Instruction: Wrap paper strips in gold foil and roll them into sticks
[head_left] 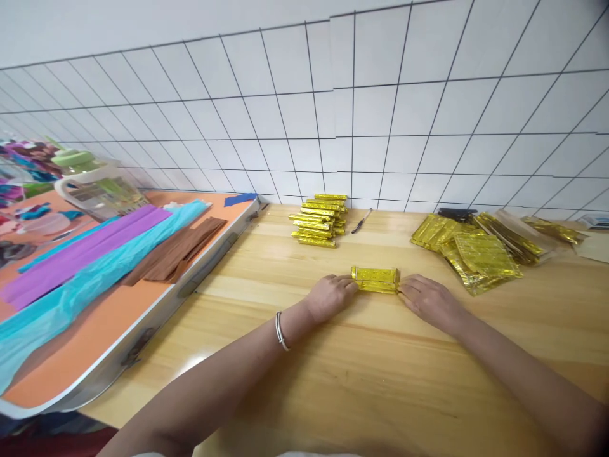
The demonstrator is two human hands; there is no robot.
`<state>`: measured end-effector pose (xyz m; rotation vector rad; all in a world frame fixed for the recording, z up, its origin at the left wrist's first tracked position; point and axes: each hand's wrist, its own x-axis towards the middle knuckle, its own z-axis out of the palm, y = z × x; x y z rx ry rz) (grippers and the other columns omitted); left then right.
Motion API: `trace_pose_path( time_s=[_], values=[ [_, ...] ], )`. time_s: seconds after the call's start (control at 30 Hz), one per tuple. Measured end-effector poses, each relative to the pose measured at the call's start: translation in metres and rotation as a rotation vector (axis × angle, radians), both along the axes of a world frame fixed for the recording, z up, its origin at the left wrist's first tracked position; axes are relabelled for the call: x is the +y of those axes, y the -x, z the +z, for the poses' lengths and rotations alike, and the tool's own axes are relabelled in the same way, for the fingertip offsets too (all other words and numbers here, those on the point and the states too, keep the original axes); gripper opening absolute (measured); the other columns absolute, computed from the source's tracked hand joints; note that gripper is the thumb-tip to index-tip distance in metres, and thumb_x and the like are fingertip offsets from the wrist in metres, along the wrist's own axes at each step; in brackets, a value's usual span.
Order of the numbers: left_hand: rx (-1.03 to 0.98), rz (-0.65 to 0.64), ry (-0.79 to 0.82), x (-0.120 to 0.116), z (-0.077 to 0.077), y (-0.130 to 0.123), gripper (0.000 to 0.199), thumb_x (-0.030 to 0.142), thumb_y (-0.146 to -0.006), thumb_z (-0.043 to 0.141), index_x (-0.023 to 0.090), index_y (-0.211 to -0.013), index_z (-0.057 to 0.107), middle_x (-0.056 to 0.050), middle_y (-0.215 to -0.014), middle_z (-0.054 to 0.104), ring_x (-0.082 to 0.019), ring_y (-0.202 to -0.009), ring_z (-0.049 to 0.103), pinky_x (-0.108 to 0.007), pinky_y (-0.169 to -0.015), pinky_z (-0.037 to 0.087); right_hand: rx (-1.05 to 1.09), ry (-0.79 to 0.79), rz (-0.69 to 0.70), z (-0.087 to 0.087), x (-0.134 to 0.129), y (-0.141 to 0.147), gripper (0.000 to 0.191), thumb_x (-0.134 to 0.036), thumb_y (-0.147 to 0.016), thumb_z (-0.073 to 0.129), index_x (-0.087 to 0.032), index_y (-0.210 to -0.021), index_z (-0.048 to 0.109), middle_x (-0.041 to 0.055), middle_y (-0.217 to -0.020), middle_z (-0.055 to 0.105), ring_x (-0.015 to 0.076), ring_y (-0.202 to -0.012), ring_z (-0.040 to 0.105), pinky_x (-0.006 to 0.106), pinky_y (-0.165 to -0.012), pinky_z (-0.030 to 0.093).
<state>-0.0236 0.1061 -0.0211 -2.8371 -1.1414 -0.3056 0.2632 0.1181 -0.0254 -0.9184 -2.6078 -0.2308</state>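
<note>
A shiny gold foil piece (375, 280), partly folded or rolled, lies flat on the wooden table (361, 381). My left hand (332, 297) has its bent fingers closed on the piece's left end, and a silver bangle circles that wrist. At the right end, my right hand (428, 301) pinches the same piece between thumb and fingers. Beyond it, toward the wall, sits a stack of narrow gold rolls (318, 222). Flat gold foil sheets (485, 254) are heaped at the right, some overlapping.
A pen (362, 221) lies right of the stack. On the left, an orange-topped tray (118, 317) with a raised pale rim holds purple, turquoise and brown paper strips and a clear jug (102, 184). A white gridded wall (304, 114) stands behind.
</note>
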Motion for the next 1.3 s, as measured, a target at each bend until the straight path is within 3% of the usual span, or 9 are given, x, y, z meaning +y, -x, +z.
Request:
trace_pose_path(
  time_s=[0.1, 0.23, 0.6, 0.9, 1.3],
  values=[
    [-0.049, 0.078, 0.011, 0.001, -0.006, 0.001, 0.02, 0.018, -0.088, 0.042, 0.02, -0.104, 0.054, -0.005, -0.092, 0.063, -0.016, -0.085, 0.06, -0.028, -0.074, 0.046, 0.015, 0.019, -0.026, -0.006, -0.004, -0.005, 0.026, -0.031, -0.086, 0.049, -0.018, -0.106, 0.06, 0.0088, -0.1, 0.066, 0.0221, -0.101, 0.057, 0.039, -0.088, 0.046],
    [-0.102, 0.141, 0.004, 0.002, -0.008, 0.001, 0.021, 0.02, -0.088, 0.042, 0.022, -0.103, 0.057, -0.004, -0.095, 0.062, -0.014, -0.078, 0.06, -0.026, -0.07, 0.046, 0.033, 0.028, -0.08, -0.009, -0.006, -0.004, 0.022, -0.026, -0.087, 0.048, -0.018, -0.105, 0.059, 0.0091, -0.102, 0.065, 0.021, -0.098, 0.058, 0.038, -0.088, 0.047],
    [-0.142, 0.088, -0.025, 0.001, -0.014, 0.004, 0.022, 0.022, -0.09, 0.041, 0.021, -0.105, 0.057, -0.007, -0.101, 0.063, -0.015, -0.085, 0.06, -0.028, -0.075, 0.044, 0.058, -0.009, -0.038, -0.018, -0.005, -0.004, 0.025, -0.012, -0.086, 0.043, -0.021, -0.099, 0.063, 0.0072, -0.103, 0.065, 0.0201, -0.102, 0.056, 0.039, -0.091, 0.045],
    [-0.345, 0.117, 0.112, 0.009, -0.02, 0.007, 0.016, 0.026, -0.088, 0.049, 0.024, -0.093, 0.064, -0.004, -0.102, 0.062, -0.016, -0.096, 0.056, -0.03, -0.08, 0.044, 0.099, 0.042, -0.119, -0.014, -0.007, 0.001, 0.02, -0.022, -0.088, 0.044, -0.021, -0.098, 0.061, 0.0074, -0.099, 0.064, 0.0207, -0.096, 0.056, 0.037, -0.085, 0.045],
    [-0.615, 0.247, 0.263, 0.009, -0.026, -0.001, 0.01, 0.02, -0.082, 0.055, 0.02, -0.078, 0.065, -0.002, -0.087, 0.064, -0.015, -0.084, 0.058, -0.027, -0.08, 0.045, 0.298, 0.334, -0.245, -0.014, -0.006, 0.009, 0.012, -0.022, -0.083, 0.048, -0.022, -0.082, 0.06, 0.0034, -0.089, 0.063, 0.019, -0.085, 0.056, 0.033, -0.076, 0.043]
  ],
)
